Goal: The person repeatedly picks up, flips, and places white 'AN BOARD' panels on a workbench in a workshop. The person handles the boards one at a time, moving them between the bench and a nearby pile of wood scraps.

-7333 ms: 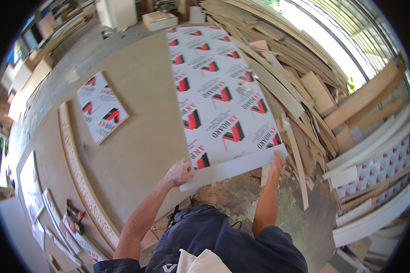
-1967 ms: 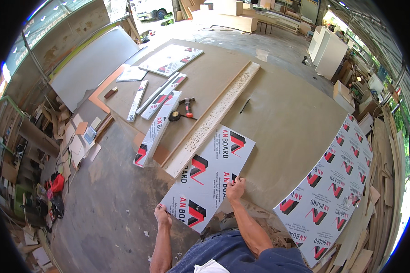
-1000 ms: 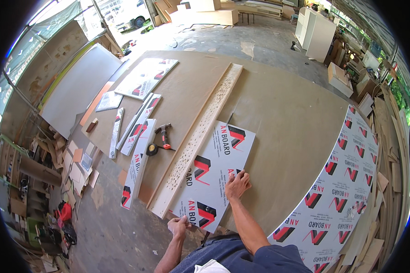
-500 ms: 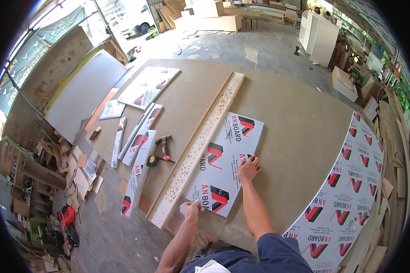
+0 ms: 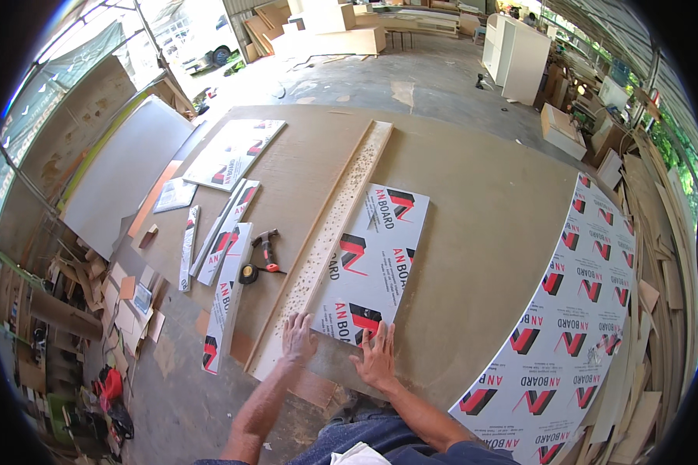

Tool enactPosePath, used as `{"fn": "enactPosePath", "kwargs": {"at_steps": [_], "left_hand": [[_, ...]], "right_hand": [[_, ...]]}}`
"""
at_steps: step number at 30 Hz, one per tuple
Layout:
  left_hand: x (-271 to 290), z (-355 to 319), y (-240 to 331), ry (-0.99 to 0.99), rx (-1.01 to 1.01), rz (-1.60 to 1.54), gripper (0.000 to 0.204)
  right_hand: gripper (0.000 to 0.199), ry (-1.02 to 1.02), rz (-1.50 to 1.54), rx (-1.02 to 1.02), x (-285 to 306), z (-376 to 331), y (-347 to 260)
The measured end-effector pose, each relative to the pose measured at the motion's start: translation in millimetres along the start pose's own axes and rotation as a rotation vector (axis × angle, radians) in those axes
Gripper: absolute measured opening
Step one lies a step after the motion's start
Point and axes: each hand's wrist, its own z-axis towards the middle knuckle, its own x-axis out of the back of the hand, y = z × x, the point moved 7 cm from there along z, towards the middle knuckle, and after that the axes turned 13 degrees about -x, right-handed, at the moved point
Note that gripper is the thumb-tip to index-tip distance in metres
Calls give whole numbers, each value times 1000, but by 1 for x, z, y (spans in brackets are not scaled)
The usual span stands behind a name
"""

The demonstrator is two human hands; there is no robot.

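Both hands, left hand (image 5: 297, 338) and right hand (image 5: 378, 356), press flat and open on the near edge of the printed panel (image 5: 372, 262) at centre frame (alongside the perforated strip (image 5: 329, 232)); seating step, squaring likely next.

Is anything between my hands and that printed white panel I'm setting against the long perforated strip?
Nothing visible. The left hand and right hand already rest flat on the near edge of the printed panel, which lies against the perforated strip. The hammer lies beyond the strip.
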Motion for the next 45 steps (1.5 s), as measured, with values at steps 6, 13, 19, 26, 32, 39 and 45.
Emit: {"fn": "enactPosePath", "kwargs": {"at_steps": [6, 13, 19, 26, 32, 39, 45], "left_hand": [[2, 25, -15, -318, -399, 126, 74], [-15, 63, -28, -464, -460, 108, 73], [-25, 127, -36, -494, -463, 127, 69], [-38, 222, -43, -512, -432, 125, 65], [-45, 289, -42, -547, -375, 116, 61], [-57, 342, -41, -562, -394, 193, 62], [-58, 363, -37, -536, -387, 215, 63]], "right_hand": [[57, 94, -136, 87, -18, 12, 6], [56, 96, -152, 78, -6, 38, 7], [57, 70, -164, 52, 5, 105, 30], [55, 76, -156, 28, 23, 195, 62], [54, 108, -159, 0, 38, 259, 83], [56, 84, -176, -53, 53, 305, 99], [56, 48, -192, -101, 62, 323, 103]]}}
